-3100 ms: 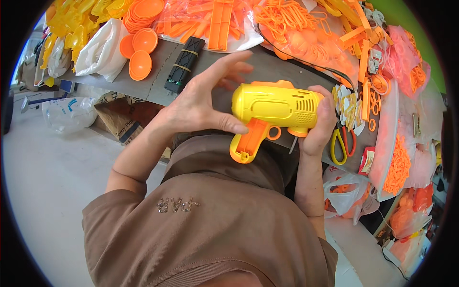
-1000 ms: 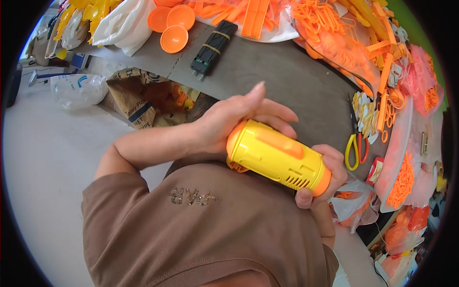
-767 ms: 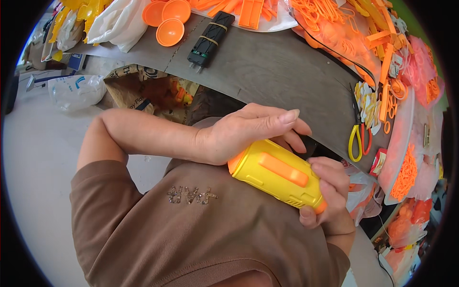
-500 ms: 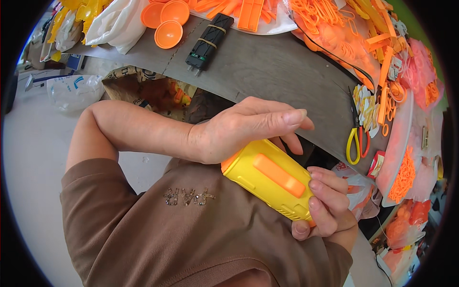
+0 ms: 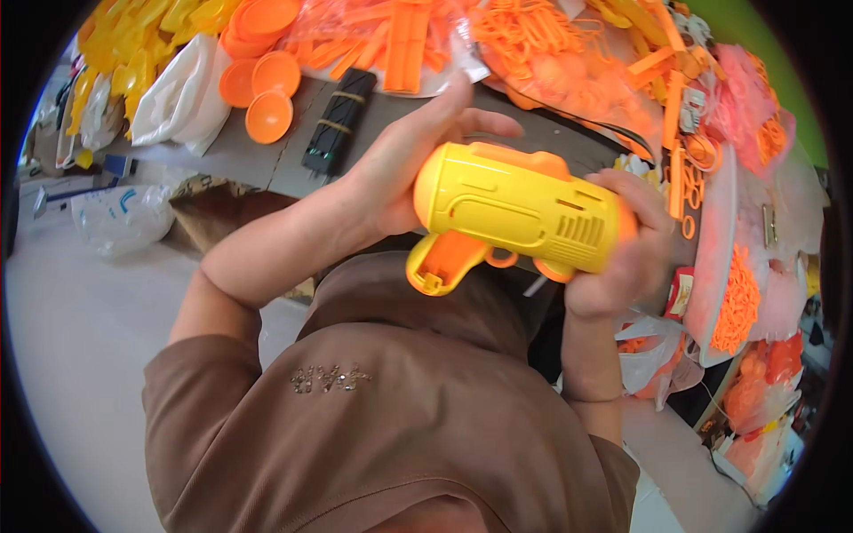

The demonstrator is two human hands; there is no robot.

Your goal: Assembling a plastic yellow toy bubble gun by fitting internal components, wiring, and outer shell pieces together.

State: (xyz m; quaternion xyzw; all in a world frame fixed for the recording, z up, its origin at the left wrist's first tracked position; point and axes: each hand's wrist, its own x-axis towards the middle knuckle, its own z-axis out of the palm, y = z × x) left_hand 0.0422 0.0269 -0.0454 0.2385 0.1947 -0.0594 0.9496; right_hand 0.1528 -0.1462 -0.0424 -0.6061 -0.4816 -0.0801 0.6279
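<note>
A yellow toy gun (image 5: 524, 200) with orange trim is held sideways above my lap, its hollow handle hanging down at the left with an orange inside. An orange ring, apparently the trigger, shows beside the handle. My right hand (image 5: 635, 253) wraps round the gun's right end; blur softens its fingers. At the other end, the palm of my left hand (image 5: 400, 160) rests against the rounded back of the gun. The left fingers stretch out past it, apart and not curled round it.
On the grey table lies a black block with rubber bands (image 5: 341, 120), near orange cups (image 5: 269, 116) and a white bag (image 5: 182, 93). Orange strips (image 5: 405, 49) and piled orange parts (image 5: 533, 40) line the back. A tray with small orange pieces (image 5: 736, 302) stands at the right.
The toy gun has been lifted and turned, so its side and handle now show. My right hand moved up with it; my left hand swung from above to its back end.
</note>
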